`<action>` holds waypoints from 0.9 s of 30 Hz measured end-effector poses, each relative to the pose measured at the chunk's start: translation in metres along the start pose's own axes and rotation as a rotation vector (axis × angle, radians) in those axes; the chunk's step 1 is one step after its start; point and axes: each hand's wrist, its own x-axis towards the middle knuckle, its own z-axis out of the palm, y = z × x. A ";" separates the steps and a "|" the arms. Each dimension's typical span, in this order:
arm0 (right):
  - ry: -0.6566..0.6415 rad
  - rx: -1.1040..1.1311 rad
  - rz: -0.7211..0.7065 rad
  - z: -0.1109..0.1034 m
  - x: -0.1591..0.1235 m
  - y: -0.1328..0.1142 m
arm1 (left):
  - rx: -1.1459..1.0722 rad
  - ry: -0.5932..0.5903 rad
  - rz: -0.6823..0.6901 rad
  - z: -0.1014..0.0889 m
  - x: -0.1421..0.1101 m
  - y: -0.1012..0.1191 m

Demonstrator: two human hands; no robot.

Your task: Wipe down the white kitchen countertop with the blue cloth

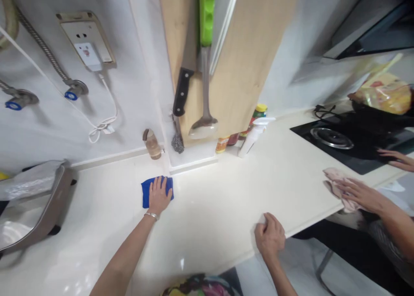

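My left hand lies flat on a folded blue cloth, its fingers stretched over the cloth and pressing it to the white countertop. A silver bracelet circles that wrist. Near the front edge of the counter, my right hand rests with its fingers curled in, and nothing shows in it. Behind the cloth, a small brownish bottle stands by the wall. To the right of that hangs a steel wool scrubber.
A co-worker's hand presses a pinkish cloth beside the black cooktop. A knife and ladle hang before a wooden board. A white spray bottle stands below. An electric pan sits left.
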 end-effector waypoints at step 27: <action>0.043 -0.005 -0.038 0.000 -0.003 -0.001 | -0.144 -0.172 0.342 0.014 -0.073 0.192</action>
